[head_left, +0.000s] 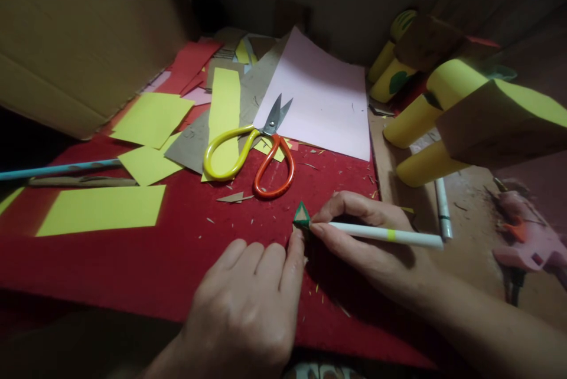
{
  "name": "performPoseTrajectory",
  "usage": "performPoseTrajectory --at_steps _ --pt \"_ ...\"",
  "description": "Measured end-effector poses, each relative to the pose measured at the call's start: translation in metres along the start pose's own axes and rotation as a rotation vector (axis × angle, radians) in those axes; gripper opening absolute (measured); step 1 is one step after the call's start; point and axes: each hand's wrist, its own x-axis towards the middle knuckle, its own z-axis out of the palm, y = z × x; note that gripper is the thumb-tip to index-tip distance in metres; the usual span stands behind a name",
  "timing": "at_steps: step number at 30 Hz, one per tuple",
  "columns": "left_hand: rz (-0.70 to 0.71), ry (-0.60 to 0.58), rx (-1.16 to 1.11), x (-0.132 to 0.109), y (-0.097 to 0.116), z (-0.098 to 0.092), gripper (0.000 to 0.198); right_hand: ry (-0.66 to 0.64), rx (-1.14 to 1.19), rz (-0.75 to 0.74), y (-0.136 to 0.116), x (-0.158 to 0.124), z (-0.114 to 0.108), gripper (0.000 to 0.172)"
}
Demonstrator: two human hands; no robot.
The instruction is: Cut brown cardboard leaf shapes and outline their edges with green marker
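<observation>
My right hand (376, 237) pinches a white marker pen (385, 234) with a yellow-green band. The pen's tip end is at the lower right corner of a small cardboard triangle (302, 213). Green ink edges the triangle, leaving a brown middle. My left hand (252, 296) has its fingers curled, and its index fingertip presses the triangle's lower edge against the red tabletop (133, 270). Just beyond lie scissors (271, 125) with one yellow and one orange handle, blades apart. The pen's nib is hidden by my right fingertips.
Yellow paper pieces (101, 209) and a blue pencil-like stick (62, 169) lie at left. A pale pink sheet (323, 95) is behind the scissors. At right are yellow paper tubes (411, 122), a capped marker (443, 208) and a pink glue gun (527, 231). A cardboard box (84, 36) rises at left.
</observation>
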Motion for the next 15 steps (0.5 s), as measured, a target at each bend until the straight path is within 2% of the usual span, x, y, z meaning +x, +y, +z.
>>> performPoseTrajectory --at_steps 4,10,15 --pt "0.003 0.004 0.006 0.0009 -0.0005 -0.0004 0.031 0.015 -0.019 -0.005 0.0012 -0.0003 -0.0003 0.011" --pt "0.018 -0.025 0.019 0.0023 -0.0022 -0.0017 0.038 0.114 -0.073 -0.034 0.0076 -0.0001 -0.0008 0.008" --pt "0.019 -0.033 0.029 0.0023 -0.0022 -0.0018 0.04 0.118 -0.086 -0.033 0.0064 0.0004 -0.0006 0.008"
